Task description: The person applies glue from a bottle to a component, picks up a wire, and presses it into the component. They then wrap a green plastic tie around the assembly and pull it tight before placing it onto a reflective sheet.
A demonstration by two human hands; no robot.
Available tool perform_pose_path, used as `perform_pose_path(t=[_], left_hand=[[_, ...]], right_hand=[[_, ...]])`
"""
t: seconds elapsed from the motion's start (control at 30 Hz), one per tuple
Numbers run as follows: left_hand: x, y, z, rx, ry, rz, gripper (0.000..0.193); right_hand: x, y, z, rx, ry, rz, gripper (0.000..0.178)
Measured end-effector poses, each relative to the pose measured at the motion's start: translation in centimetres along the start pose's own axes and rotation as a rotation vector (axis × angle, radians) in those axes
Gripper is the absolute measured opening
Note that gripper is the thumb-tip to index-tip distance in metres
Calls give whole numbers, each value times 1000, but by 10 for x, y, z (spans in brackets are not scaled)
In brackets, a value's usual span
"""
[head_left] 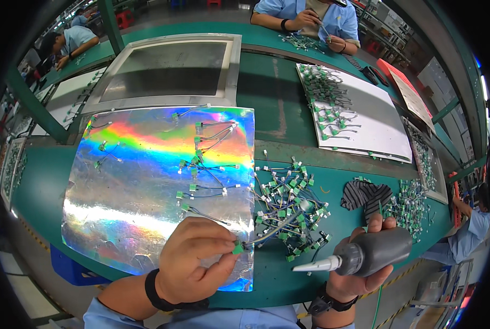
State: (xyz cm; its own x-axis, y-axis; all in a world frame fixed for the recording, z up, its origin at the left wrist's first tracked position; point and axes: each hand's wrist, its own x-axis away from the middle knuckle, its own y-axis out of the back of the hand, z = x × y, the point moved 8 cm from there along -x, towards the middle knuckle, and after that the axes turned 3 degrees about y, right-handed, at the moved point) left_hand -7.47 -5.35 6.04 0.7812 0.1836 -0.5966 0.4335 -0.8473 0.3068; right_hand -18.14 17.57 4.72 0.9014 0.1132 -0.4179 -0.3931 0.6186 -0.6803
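Between thumb and fingertips, my left hand (190, 263) pinches a green wired connector (238, 248), its grey leads pointing up to the right. My right hand (346, 285) is wrapped round a dark grey squeeze bottle (385, 251) lying nearly level. The bottle's white tapered nozzle (319, 265) points left toward the connector, with a gap between them. Under my left hand lies a shiny rainbow-reflecting sheet (119, 192), with several wired connectors (193, 187) spread over it. A loose pile of similar connectors (289, 200) lies on the green table just right of the sheet.
Behind the sheet rests a metal-framed panel (231, 71). A white board (382, 126) with rows of connectors stands far right, near a striped cloth (360, 194) and another pile of connectors (409, 205). Across the table a person (338, 22) handles small parts. Green posts (110, 24) rise at the sides.
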Motion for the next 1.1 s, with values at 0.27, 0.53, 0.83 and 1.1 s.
perform_pose_path(t=[0.27, 0.53, 0.83, 1.1], left_hand=[[1, -1, -17, -152, -95, 10, 27], [0, 0, -11, -67, -19, 31, 29], [8, -6, 24, 511, 374, -85, 29], [21, -24, 53, 1123, 754, -71, 20]], right_hand=[[4, -5, -5, 67, -12, 17, 70], [2, -3, -5, 71, -2, 21, 69], [-3, 11, -7, 61, -35, -119, 68], [-9, 19, -11, -189, -69, -187, 55]])
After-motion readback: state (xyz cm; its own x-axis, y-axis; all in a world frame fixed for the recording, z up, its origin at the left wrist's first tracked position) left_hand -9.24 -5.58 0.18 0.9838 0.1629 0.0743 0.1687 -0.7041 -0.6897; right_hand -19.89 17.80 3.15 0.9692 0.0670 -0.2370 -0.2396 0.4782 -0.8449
